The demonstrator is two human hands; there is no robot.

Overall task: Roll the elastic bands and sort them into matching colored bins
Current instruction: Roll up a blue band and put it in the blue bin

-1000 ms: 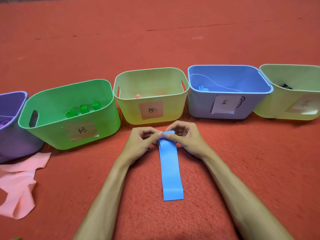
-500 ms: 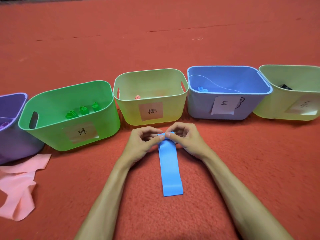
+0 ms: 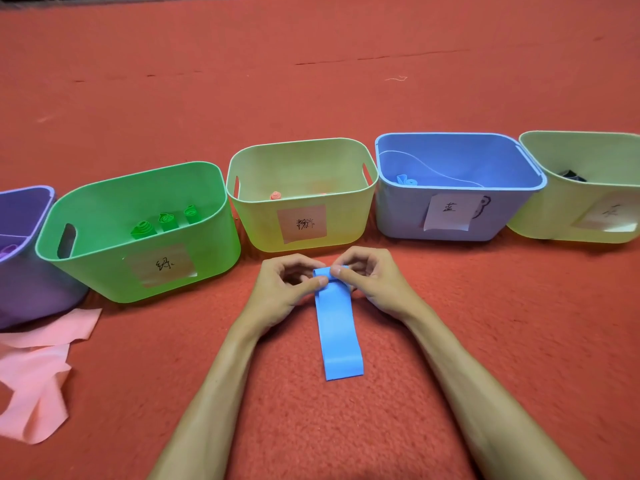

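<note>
Red carpet [image 3: 311, 81] fills the whole frame, and across the middle runs a row of bins: a purple bin [image 3: 24, 271] cut off at the left edge, a big green bin [image 3: 104, 271] with three green rolls [image 3: 166, 221] standing inside, a yellow-green bin [image 3: 346, 233] dead centre with a small pink roll [image 3: 275, 195], a blue bin [image 3: 398, 216] with one blue roll [image 3: 407, 181], and another pale bin [image 3: 540, 223] clipped at the right edge holding something dark I can't make out. Loose pink bands [image 3: 38, 372] sprawl at lower left.

Centre frame, the action: a blue band [image 3: 341, 334] lies flat on the carpet, long axis running from the lower centre up toward the bins, leaning slightly left at the top. The near end is free and square; the far end is curled over into the start of a roll. The left hand [image 3: 287, 292] pinches that rolled end from its left side, thumb on top. The right hand [image 3: 374, 282] pinches it from the right, thumb and forefinger closed on the fold.

To do this well, I'd say keep both thumbs level so the roll stays square to the strip, roll toward the body with even tension, and keep it tight so it won't spring open. Then it looks bound for the blue bin at upper right.
</note>
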